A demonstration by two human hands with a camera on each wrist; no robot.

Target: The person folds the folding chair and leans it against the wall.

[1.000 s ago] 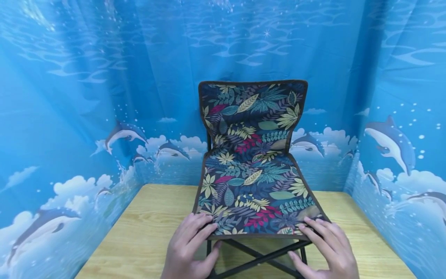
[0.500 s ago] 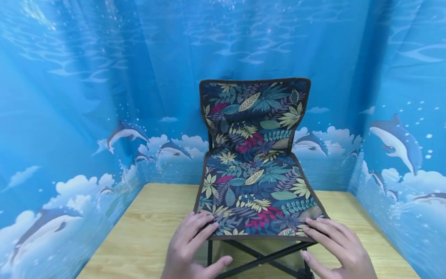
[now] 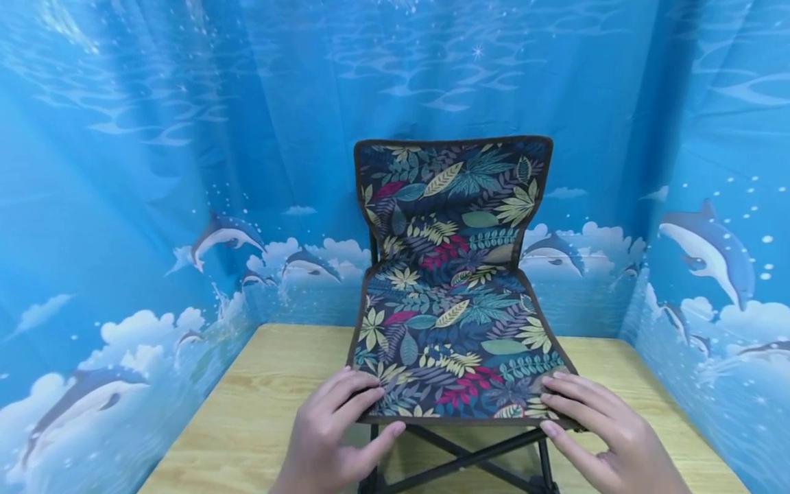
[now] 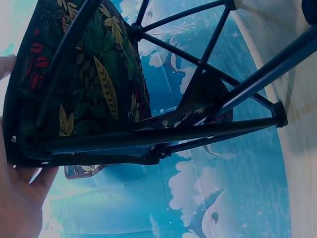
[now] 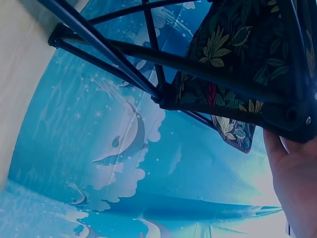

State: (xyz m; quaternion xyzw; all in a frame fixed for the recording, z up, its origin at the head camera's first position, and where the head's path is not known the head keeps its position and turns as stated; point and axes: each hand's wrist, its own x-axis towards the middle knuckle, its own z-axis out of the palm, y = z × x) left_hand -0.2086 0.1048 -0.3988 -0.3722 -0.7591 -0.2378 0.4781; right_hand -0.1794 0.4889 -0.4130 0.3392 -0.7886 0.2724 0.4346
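Observation:
A folding chair with dark leaf-print fabric and brown edging stands upright, its seat toward me. My left hand lies at the seat's front left corner, fingers over the fabric and thumb by the front edge. Mirroring it, my right hand rests its fingers on the front right corner, thumb tip just at the edge. Black crossed legs show below the seat. From underneath, the left wrist view shows the seat underside and part of the left hand; the right wrist view shows the right hand beside the frame corner.
The chair stands on a light wood-grain tabletop, whose far edge runs behind it. Blue curtains printed with dolphins and clouds hang at the back and both sides.
Both thumbs have come up toward the seat's front edge. The right hand has shifted slightly right, and the chair sits marginally further right in view. The fingers stay at the corners.

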